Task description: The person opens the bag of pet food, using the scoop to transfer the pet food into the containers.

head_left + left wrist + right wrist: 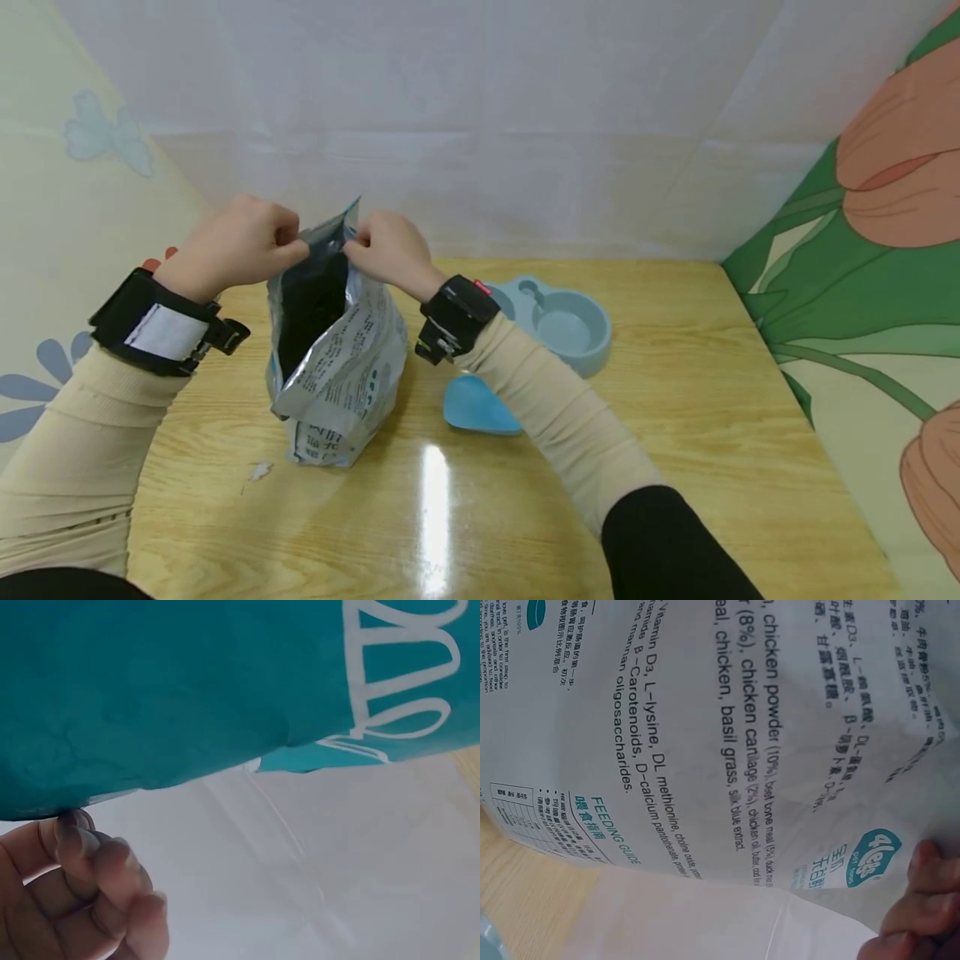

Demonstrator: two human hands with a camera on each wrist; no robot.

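Upright near the left edge of the wooden table (675, 400) stands a foil pet-food bag (337, 367), its top pulled open so that a dark interior shows, though what lies inside cannot be made out; the left hand (232, 242) pinches the left lip of the mouth with curled fingers, and the right hand (386, 246) pinches the right lip in the same way, so the bag hangs directly below and between the two grips, its base resting on the table; the right wrist view shows printed ingredient text on the bag's white side with fingertips (922, 900) curled at its edge, and the left wrist view shows a teal face of the bag above curled fingers (97, 870); toward the far edge, just behind the right forearm, sits a pale blue double pet bowl (562, 321), its wells holding nothing visible; a small blue scoop (476, 406) lies between the bag and the bowl, partly hidden by the sleeve; a small torn scrap (260, 472) lies by the bag's base.
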